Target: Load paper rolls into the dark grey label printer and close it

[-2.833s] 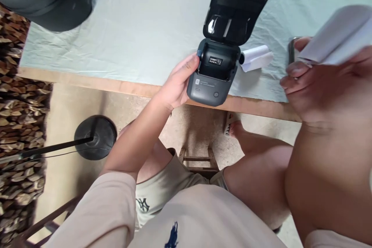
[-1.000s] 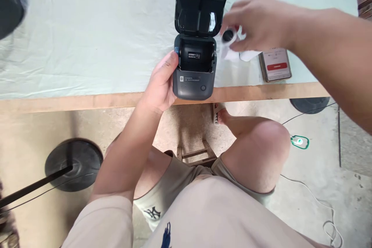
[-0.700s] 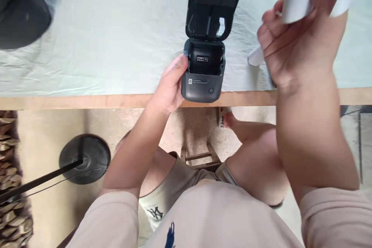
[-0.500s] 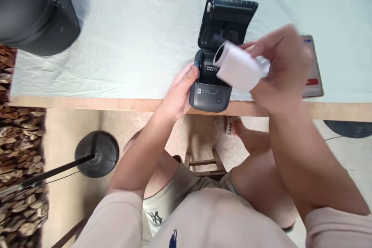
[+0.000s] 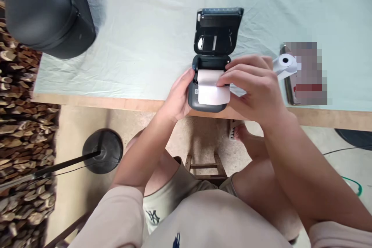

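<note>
Portable printer (image 5: 211, 62), one, held over the near edge of the cloth-covered table (image 5: 145, 42); lid (image 5: 216, 38) standing open. White paper (image 5: 211, 89), in the bay, its loose end draped over the front; loading looks well advanced, the lid not yet closed. Left hand (image 5: 178, 95): thumb on the printer's side, other fingers hidden beneath. Right hand (image 5: 255, 85): fingers slightly spread, one fingertip on the paper; whether the thumb pinches, cannot tell. Spare roll (image 5: 279, 68), beside the right hand.
</note>
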`<state>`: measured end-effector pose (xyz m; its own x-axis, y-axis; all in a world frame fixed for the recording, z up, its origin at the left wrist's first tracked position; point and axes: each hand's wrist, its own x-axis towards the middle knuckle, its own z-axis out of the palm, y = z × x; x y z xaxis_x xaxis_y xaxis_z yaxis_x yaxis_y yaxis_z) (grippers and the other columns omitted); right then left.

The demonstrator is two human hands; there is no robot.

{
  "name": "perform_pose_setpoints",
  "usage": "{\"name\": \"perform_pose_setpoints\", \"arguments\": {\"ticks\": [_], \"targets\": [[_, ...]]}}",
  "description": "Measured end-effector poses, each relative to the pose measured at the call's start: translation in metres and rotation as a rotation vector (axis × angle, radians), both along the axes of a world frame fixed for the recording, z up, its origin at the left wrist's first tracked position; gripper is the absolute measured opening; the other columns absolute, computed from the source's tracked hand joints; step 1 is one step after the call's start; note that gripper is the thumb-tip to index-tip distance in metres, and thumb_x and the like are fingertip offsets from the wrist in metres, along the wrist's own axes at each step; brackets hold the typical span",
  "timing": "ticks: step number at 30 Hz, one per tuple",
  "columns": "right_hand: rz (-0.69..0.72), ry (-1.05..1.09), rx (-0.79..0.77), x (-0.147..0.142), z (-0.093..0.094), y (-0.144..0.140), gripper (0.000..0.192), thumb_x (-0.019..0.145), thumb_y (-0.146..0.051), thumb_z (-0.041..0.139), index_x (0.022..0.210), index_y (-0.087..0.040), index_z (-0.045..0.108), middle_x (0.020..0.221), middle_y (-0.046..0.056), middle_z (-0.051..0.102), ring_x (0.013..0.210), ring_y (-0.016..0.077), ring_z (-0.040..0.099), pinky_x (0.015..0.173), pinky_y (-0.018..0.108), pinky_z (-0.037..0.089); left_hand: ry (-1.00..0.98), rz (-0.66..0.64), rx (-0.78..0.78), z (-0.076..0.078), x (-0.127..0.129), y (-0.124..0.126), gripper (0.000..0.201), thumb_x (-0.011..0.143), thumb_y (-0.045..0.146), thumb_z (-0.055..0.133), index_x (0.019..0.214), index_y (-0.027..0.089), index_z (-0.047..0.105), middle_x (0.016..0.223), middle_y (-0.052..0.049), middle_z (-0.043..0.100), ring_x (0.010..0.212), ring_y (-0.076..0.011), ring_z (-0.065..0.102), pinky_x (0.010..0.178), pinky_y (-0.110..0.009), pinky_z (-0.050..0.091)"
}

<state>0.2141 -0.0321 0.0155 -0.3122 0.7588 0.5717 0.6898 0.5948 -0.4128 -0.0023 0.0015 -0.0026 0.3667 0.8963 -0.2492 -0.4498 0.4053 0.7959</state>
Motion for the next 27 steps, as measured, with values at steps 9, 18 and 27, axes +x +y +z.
{"name": "perform_pose_setpoints", "arguments": {"ticks": [9,18,27], "targets": [[-0.154,0.476,0.008,-0.005,-0.010,0.013,0.038,0.093,-0.034,0.065,0.131,-0.038,0.067,0.142,0.007,0.079,0.127,0.0292,0.078,0.095,0.048,0.067,0.043,-0.105,0.135,-0.008,-0.011,0.002,0.060,0.073,0.044,0.114,0.121,0.027,0.082,0.099,0.002,0.090,0.090,-0.0203,0.090,0.076,-0.025,0.072],[-0.135,0.924,-0.334,-0.016,-0.019,0.029,0.062,0.089,-0.058,0.066,0.145,-0.038,0.049,0.152,0.009,0.070,0.139,0.0274,0.072,0.122,0.049,0.063,0.078,-0.099,0.157,-0.011,-0.012,0.003,0.060,0.071,0.041,0.113,0.121,0.026,0.084,0.106,-0.001,0.090,0.096,-0.0231,0.089,0.079,-0.028,0.072],[-0.175,1.088,-0.596,-0.029,0.011,0.020,0.046,0.093,-0.058,0.071,0.130,-0.032,0.062,0.124,0.005,0.075,0.127,0.0269,0.073,0.119,0.051,0.062,0.123,-0.046,0.137,-0.007,-0.011,-0.002,0.069,0.070,0.048,0.115,0.126,0.025,0.083,0.100,0.001,0.086,0.086,-0.0204,0.088,0.071,-0.027,0.068]]}}
